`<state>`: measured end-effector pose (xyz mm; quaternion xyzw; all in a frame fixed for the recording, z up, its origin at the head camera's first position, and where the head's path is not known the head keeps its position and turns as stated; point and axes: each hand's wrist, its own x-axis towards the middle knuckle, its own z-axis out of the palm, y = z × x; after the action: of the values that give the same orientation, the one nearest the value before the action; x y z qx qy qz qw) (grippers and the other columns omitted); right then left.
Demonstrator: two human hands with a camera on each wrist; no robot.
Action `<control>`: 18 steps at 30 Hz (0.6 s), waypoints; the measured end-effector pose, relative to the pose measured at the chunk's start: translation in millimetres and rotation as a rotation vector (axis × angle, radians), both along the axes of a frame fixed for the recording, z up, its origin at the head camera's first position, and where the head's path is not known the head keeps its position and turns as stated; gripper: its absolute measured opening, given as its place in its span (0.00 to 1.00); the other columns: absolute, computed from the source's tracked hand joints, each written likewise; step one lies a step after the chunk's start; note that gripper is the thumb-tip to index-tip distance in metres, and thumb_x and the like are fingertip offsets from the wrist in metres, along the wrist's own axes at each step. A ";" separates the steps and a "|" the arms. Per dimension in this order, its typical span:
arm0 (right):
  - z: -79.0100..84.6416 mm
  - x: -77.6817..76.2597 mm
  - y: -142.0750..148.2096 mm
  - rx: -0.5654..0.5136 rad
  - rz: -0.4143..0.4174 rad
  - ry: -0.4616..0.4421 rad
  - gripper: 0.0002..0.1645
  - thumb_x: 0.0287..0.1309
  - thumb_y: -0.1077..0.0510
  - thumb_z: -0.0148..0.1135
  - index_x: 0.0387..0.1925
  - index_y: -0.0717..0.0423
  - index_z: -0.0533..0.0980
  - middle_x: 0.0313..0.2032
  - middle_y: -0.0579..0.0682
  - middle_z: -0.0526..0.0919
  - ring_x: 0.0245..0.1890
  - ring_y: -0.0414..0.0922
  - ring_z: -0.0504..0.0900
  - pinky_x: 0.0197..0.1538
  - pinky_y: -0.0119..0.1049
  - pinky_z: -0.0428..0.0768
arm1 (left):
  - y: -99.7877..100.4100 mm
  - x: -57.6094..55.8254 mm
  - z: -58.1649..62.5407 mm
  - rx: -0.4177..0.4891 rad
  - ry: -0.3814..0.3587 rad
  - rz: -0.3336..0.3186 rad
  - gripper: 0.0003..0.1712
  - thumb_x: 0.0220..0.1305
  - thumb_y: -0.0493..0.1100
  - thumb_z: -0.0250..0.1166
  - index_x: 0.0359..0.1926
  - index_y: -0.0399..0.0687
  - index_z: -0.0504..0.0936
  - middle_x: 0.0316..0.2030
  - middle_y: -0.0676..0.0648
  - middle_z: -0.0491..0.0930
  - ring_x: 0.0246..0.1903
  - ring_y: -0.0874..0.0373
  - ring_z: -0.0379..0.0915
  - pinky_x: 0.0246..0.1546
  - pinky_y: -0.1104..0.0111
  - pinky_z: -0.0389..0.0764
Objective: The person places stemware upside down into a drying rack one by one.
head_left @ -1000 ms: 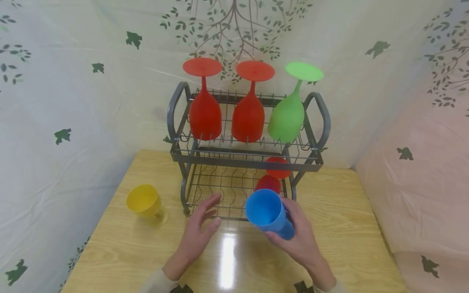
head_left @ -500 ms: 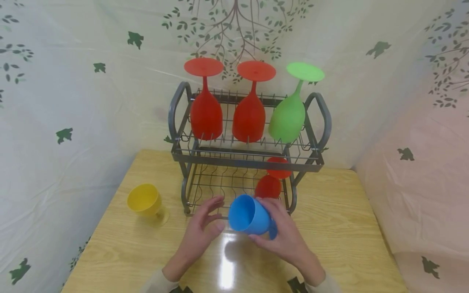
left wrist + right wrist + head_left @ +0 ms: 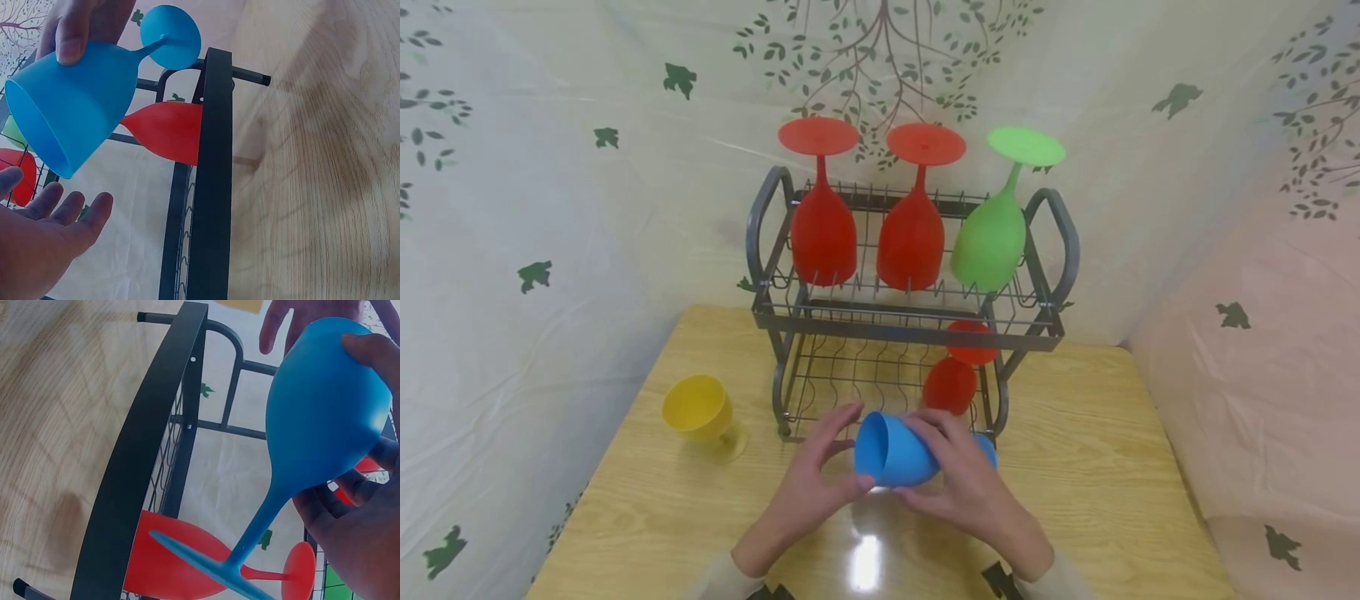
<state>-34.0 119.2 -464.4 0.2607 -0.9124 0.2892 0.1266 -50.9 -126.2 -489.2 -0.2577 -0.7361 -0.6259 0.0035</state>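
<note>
My right hand (image 3: 970,483) grips a blue wine glass (image 3: 902,454) round its bowl, in front of the dish rack (image 3: 880,332). The glass is tilted on its side, mouth toward the left; its stem is mostly behind the right hand in the head view but shows in the right wrist view. My left hand (image 3: 812,479) is by the glass's mouth, thumb and fingers spread. In the left wrist view a gap separates those fingers (image 3: 94,215) from the rim. On the rack's lower tier, at the right, lies a red wine glass (image 3: 950,386).
Upside down on the upper tier stand two red wine glasses (image 3: 824,237) and a green wine glass (image 3: 989,246). A yellow goblet (image 3: 697,408) lies tilted on the wooden table (image 3: 1075,442), left of the rack. A leaf-patterned cloth (image 3: 587,208) hangs behind.
My right hand has moved left with the blue wine glass and tipped it, turning its mouth from upward to leftward. My left hand has shifted slightly right, nearer the glass's rim.
</note>
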 end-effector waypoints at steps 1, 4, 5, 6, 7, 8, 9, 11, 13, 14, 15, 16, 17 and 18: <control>-0.1 -0.2 -0.7 0.012 -0.001 0.005 0.55 0.40 0.46 0.88 0.70 0.47 0.71 0.65 0.49 0.73 0.63 0.53 0.74 0.54 0.55 0.85 | -0.1 0.0 -0.6 -0.013 0.007 0.001 0.49 0.59 0.42 0.75 0.78 0.59 0.63 0.74 0.42 0.64 0.71 0.42 0.63 0.62 0.46 0.78; -0.1 -0.7 -2.8 0.054 -0.011 0.010 0.54 0.40 0.45 0.88 0.70 0.47 0.71 0.65 0.49 0.73 0.63 0.52 0.73 0.54 0.54 0.85 | 0.1 0.4 -1.9 -0.033 0.028 0.010 0.49 0.58 0.44 0.77 0.78 0.60 0.65 0.74 0.42 0.65 0.70 0.42 0.64 0.61 0.49 0.80; -0.1 -0.9 -3.4 0.066 -0.014 0.012 0.54 0.40 0.45 0.88 0.70 0.47 0.72 0.65 0.49 0.73 0.63 0.52 0.73 0.55 0.54 0.85 | 0.4 0.6 -2.0 -0.034 0.039 0.011 0.49 0.57 0.44 0.77 0.77 0.59 0.65 0.74 0.42 0.65 0.70 0.42 0.64 0.60 0.50 0.80; 0.0 -1.0 -4.0 0.076 -0.015 0.014 0.54 0.40 0.45 0.88 0.70 0.47 0.72 0.65 0.49 0.73 0.63 0.52 0.73 0.55 0.54 0.85 | 0.9 0.8 -2.2 -0.034 0.050 0.012 0.48 0.57 0.44 0.77 0.77 0.59 0.66 0.73 0.42 0.65 0.69 0.41 0.65 0.60 0.51 0.81; -0.1 -1.1 -4.4 0.089 -0.015 0.020 0.54 0.40 0.45 0.88 0.70 0.47 0.71 0.65 0.49 0.73 0.63 0.52 0.73 0.56 0.54 0.84 | 1.5 0.9 -2.5 -0.031 0.064 0.013 0.48 0.57 0.43 0.78 0.76 0.58 0.67 0.73 0.41 0.66 0.69 0.41 0.65 0.59 0.52 0.81; -0.2 -1.3 -4.6 0.101 -0.015 0.026 0.54 0.40 0.45 0.87 0.70 0.47 0.71 0.66 0.49 0.73 0.63 0.52 0.72 0.56 0.54 0.84 | 2.2 0.9 -2.9 -0.027 0.077 0.014 0.47 0.57 0.43 0.78 0.76 0.57 0.68 0.72 0.41 0.66 0.68 0.40 0.66 0.58 0.53 0.82; -0.2 -1.4 -4.8 0.111 -0.013 0.035 0.54 0.41 0.44 0.87 0.70 0.47 0.71 0.66 0.50 0.73 0.64 0.52 0.72 0.57 0.53 0.84 | 2.9 1.0 -3.0 -0.021 0.080 0.014 0.47 0.57 0.42 0.78 0.75 0.57 0.68 0.72 0.41 0.66 0.68 0.40 0.66 0.58 0.54 0.82; -0.5 -1.7 -4.8 0.124 -0.009 0.053 0.55 0.40 0.44 0.87 0.70 0.48 0.71 0.66 0.50 0.73 0.64 0.52 0.72 0.57 0.53 0.83 | 3.9 0.8 -3.5 -0.014 0.091 0.012 0.46 0.56 0.41 0.79 0.74 0.56 0.69 0.72 0.42 0.67 0.68 0.40 0.67 0.58 0.56 0.82; -0.4 -2.2 -4.9 0.133 0.000 0.076 0.55 0.40 0.43 0.87 0.70 0.49 0.72 0.66 0.52 0.74 0.64 0.52 0.72 0.57 0.54 0.83 | 4.4 0.4 -4.1 -0.011 0.094 0.014 0.45 0.56 0.41 0.79 0.73 0.54 0.71 0.72 0.42 0.67 0.67 0.40 0.67 0.57 0.57 0.83; -0.4 -2.5 -4.9 0.136 0.004 0.087 0.55 0.40 0.43 0.87 0.70 0.49 0.72 0.66 0.52 0.74 0.64 0.53 0.72 0.57 0.54 0.83 | 4.4 0.5 -4.1 -0.012 0.093 0.014 0.44 0.56 0.41 0.79 0.73 0.53 0.72 0.72 0.42 0.67 0.68 0.41 0.67 0.57 0.57 0.82; -0.3 -2.7 -5.1 0.141 0.009 0.098 0.54 0.40 0.43 0.87 0.70 0.49 0.72 0.66 0.53 0.74 0.64 0.53 0.72 0.57 0.54 0.83 | 4.5 0.6 -4.1 -0.016 0.092 0.014 0.43 0.56 0.41 0.79 0.73 0.53 0.72 0.71 0.43 0.67 0.68 0.41 0.67 0.57 0.57 0.82; -0.4 -3.1 -5.3 0.146 0.013 0.109 0.54 0.40 0.43 0.87 0.69 0.50 0.73 0.66 0.53 0.74 0.63 0.53 0.72 0.57 0.54 0.83 | 4.5 0.7 -4.4 -0.022 0.099 0.016 0.43 0.56 0.42 0.79 0.72 0.52 0.73 0.71 0.42 0.67 0.67 0.41 0.67 0.57 0.56 0.83; -0.2 -3.4 -5.5 0.155 0.017 0.122 0.54 0.41 0.43 0.87 0.69 0.50 0.73 0.65 0.53 0.74 0.63 0.53 0.73 0.57 0.53 0.83 | 4.6 0.8 -4.5 -0.028 0.100 0.018 0.42 0.57 0.42 0.79 0.72 0.52 0.74 0.71 0.42 0.67 0.67 0.41 0.67 0.57 0.56 0.83; -0.2 -3.7 -5.6 0.163 0.021 0.132 0.53 0.41 0.43 0.87 0.69 0.50 0.73 0.65 0.54 0.74 0.63 0.53 0.73 0.57 0.53 0.83 | 4.6 0.8 -4.9 -0.032 0.104 0.020 0.41 0.57 0.42 0.79 0.71 0.52 0.75 0.71 0.42 0.67 0.67 0.41 0.68 0.57 0.56 0.83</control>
<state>-37.7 113.6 -464.6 0.2979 -0.9198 0.1977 0.1618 -50.1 -121.6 -494.1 -0.2826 -0.7473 -0.5998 0.0436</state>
